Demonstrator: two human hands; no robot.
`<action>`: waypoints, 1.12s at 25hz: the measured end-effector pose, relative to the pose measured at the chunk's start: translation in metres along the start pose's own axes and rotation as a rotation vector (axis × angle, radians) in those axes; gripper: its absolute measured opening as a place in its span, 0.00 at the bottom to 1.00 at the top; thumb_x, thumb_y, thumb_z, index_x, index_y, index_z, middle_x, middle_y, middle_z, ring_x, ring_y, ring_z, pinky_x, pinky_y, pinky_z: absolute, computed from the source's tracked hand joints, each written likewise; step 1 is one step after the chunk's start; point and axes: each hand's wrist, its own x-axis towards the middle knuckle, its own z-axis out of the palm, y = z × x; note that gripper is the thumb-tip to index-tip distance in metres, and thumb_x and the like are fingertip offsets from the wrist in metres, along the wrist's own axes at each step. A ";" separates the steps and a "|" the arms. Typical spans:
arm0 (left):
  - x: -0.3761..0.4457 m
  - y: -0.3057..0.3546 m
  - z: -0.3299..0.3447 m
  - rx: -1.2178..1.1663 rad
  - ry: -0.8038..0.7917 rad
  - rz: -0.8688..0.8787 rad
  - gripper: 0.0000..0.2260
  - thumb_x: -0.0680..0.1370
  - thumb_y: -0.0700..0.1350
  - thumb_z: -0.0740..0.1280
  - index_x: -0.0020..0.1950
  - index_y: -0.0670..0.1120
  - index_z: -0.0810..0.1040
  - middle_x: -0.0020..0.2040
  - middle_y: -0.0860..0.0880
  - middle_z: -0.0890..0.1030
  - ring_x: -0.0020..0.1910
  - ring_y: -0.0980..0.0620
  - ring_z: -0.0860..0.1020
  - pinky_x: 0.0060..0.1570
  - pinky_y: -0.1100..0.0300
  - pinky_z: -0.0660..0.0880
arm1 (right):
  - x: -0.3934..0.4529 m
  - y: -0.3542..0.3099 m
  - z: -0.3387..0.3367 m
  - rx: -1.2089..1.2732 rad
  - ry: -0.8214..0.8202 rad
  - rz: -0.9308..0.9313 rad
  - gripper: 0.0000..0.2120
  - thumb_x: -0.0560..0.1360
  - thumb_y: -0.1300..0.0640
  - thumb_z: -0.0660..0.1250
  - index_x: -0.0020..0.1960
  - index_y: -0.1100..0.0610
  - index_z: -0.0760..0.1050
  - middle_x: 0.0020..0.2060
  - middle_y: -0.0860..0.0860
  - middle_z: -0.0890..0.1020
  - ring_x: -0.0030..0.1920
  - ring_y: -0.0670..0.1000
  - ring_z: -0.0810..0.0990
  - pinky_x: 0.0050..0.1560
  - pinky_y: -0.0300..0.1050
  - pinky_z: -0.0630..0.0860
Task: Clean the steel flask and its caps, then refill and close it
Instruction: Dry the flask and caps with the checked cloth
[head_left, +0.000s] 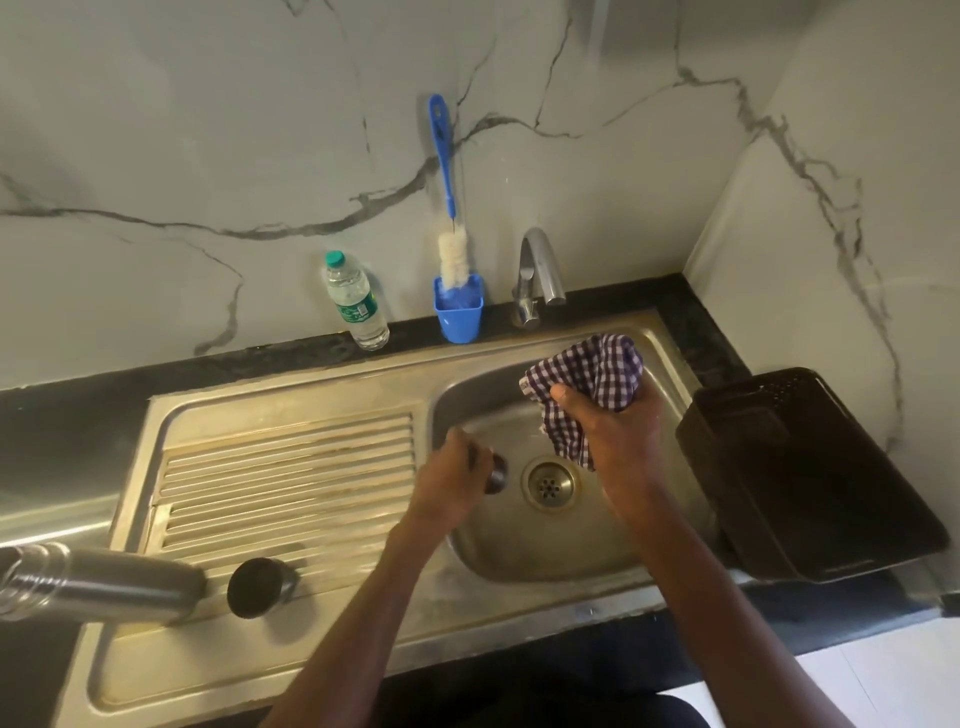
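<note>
Drying appears to be the step in hand, judging by the checked cloth (592, 384) bunched in the grip of the right hand (613, 441) over the sink basin (519, 551). A small dark cap (494, 474) is held in the curled fingers of the left hand (452, 483) just beside the drain (549, 484), though motion blur hides its details. The steel flask (104, 584) lies on its side on the ribbed draining board (291, 478), open and uncapped, with a second cap (260, 587) set just beside its base end. No water is seen running from the tap (537, 275). Washing is therefore judged largely done, while wiping of the cap is in progress; refilling, probably from the water bottle (356, 301) standing on the bench (62, 415), and closing are still left. The bottle brush (451, 228) stands in its blue holder (460, 314).
</note>
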 end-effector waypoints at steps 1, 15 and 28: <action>0.000 -0.003 0.002 -0.015 0.052 0.016 0.12 0.86 0.51 0.61 0.62 0.43 0.75 0.44 0.44 0.82 0.39 0.47 0.80 0.38 0.54 0.76 | -0.002 0.000 0.000 -0.008 -0.012 -0.005 0.22 0.70 0.65 0.79 0.53 0.42 0.76 0.46 0.40 0.84 0.46 0.33 0.83 0.42 0.31 0.80; -0.033 0.025 -0.001 -0.102 0.056 0.153 0.14 0.86 0.53 0.62 0.51 0.44 0.79 0.28 0.49 0.72 0.25 0.54 0.67 0.27 0.62 0.63 | -0.031 0.004 0.008 -0.264 -0.061 -0.400 0.14 0.73 0.64 0.78 0.57 0.57 0.82 0.46 0.44 0.87 0.45 0.45 0.87 0.45 0.50 0.85; -0.065 0.022 -0.016 -0.226 0.002 0.205 0.17 0.86 0.55 0.58 0.42 0.50 0.77 0.25 0.55 0.73 0.20 0.60 0.68 0.19 0.67 0.61 | -0.049 -0.004 0.014 -0.351 -0.413 -0.643 0.22 0.70 0.73 0.74 0.63 0.59 0.82 0.53 0.47 0.87 0.52 0.44 0.86 0.51 0.41 0.82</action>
